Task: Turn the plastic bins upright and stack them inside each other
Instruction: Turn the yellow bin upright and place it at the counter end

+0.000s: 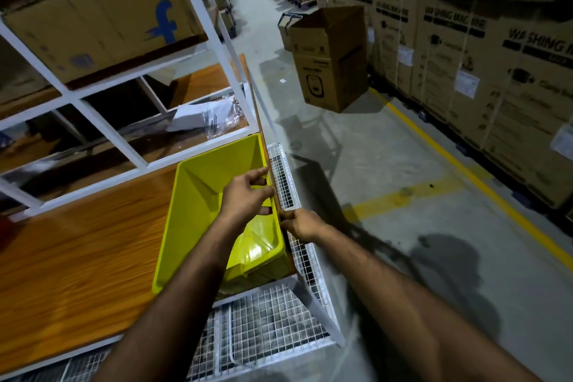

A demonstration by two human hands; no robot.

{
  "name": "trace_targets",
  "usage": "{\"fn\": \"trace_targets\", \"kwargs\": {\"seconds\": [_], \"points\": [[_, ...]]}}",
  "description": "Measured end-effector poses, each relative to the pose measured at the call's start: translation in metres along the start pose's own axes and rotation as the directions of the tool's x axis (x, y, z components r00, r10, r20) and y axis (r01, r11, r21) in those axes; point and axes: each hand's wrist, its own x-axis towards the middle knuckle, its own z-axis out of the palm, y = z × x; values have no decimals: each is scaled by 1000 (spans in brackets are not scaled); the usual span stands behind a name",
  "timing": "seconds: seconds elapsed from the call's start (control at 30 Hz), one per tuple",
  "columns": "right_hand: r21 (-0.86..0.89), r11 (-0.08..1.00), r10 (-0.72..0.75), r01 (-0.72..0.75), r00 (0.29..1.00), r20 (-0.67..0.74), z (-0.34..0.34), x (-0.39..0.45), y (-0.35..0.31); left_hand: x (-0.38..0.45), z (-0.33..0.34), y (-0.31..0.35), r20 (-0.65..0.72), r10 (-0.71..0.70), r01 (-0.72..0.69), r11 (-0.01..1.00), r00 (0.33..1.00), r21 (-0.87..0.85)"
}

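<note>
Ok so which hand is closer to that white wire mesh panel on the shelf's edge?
Right. The right hand grips the shelf edge just below the wire mesh panel; the left hand is over the yellow bin, beside it.

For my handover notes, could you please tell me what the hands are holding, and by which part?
Both hands are on the yellow bin, at its right rim: the left hand from inside, the right hand at the outer edge. A firm grip cannot be confirmed.

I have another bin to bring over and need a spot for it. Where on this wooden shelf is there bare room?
The wooden shelf is bare left of the yellow bin, from the white rack frame to the near edge. It is crowded on the right: the bin sits against the wire mesh, with the left hand and right hand there.
</note>
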Motion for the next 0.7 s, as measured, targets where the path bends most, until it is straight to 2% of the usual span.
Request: {"fn": "trace_targets", "kwargs": {"seconds": [0.27, 0.7], "points": [[-52, 998, 22, -22, 1000, 3, 3, 4, 5, -2, -2, 3, 46, 3, -3, 1000, 999, -1], [-29, 998, 51, -52, 998, -40, 4, 11, 8, 0, -5, 3, 77, -10, 14, 999, 997, -47]]}}
